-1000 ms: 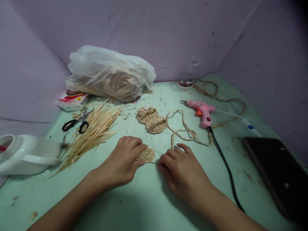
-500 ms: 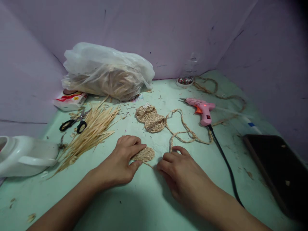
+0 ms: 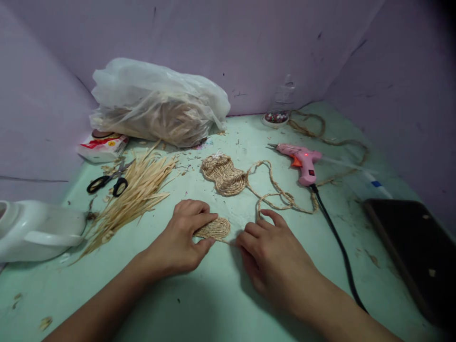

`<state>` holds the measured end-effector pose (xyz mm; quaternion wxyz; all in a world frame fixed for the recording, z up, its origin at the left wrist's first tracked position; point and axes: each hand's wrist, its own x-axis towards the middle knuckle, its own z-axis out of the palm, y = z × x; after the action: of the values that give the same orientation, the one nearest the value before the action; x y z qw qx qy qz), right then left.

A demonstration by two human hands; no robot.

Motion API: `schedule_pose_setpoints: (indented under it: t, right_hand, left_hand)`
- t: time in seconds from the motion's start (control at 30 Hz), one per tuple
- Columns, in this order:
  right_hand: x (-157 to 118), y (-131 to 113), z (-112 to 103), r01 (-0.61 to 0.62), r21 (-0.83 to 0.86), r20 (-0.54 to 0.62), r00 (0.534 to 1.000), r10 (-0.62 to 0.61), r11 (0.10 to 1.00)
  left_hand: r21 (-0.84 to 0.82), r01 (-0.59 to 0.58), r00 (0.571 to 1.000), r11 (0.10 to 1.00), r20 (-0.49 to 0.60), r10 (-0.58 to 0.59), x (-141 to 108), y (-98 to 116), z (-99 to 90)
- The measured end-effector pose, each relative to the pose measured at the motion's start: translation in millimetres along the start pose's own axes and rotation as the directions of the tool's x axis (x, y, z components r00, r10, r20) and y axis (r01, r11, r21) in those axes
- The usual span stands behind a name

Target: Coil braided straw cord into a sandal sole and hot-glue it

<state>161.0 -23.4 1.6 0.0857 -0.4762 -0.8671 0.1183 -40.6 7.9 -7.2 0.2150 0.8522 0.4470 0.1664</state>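
My left hand [image 3: 188, 235] grips the left part of a flat oval coil of braided straw cord [image 3: 218, 228] on the table, thumb at its near edge and fingers over the top. From the coil's near edge a strand of cord [image 3: 227, 242] runs to my right hand [image 3: 261, 249], whose thumb and fingers are closed on it. The same hand has more cord rising past its index finger toward a loose tangle of braid [image 3: 276, 199]. Beyond both hands lies a larger coiled straw piece [image 3: 226, 175] with a waisted outline and shiny bits on its far end.
A pink glue gun [image 3: 302, 161] with a lit red light lies right, its black cable [image 3: 337, 244] trailing forward. Far right is a dark phone-like slab [image 3: 409, 251]. At left are straw strips [image 3: 138, 185], scissors [image 3: 110, 180], a white jug [image 3: 42, 232] and a plastic bag [image 3: 160, 104].
My right hand has shifted slightly right, drawing the cord straighter from the coil. My left hand stays on the coil. The view has turned a little.
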Motion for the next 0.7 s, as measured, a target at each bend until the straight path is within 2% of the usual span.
schedule_pose_setpoints:
  t: [0.1,0.23,0.37,0.47,0.57,0.63,0.7]
  right_hand:
    - [0,0,1,-0.003,-0.01,-0.027,1.0,0.003,1.0]
    - [2,2,-1,-0.041,-0.019,-0.025,0.999,0.04,0.999]
    - [0,6,-12,-0.106,0.002,0.109,0.988,0.105,0.994]
    - [-4,5,-24,-0.185,0.002,0.253,0.951,0.179,0.983]
    - [-9,0,-32,-0.219,0.073,0.364,0.914,0.178,0.973]
    - [-11,-1,-36,-0.219,0.132,0.391,0.908,0.152,0.967]
    - [-13,4,-41,-0.238,0.179,0.362,0.918,0.161,0.954]
  left_hand:
    - [0.008,-0.008,0.999,1.0,-0.047,0.009,0,1,2.8]
    - [0.011,-0.015,0.998,1.0,-0.056,0.016,0,2,3.4]
    - [0.002,-0.02,0.998,1.0,-0.057,0.02,1,1,2.7]
    - [0.003,-0.018,0.997,1.0,-0.071,0.019,-1,1,2.6]
    - [0.009,-0.017,0.996,1.0,-0.083,0.018,-2,1,2.9]
    - [0.017,-0.021,0.996,1.0,-0.087,0.022,-2,1,3.5]
    - [0.034,-0.034,0.995,0.999,-0.097,0.037,-2,-2,4.8]
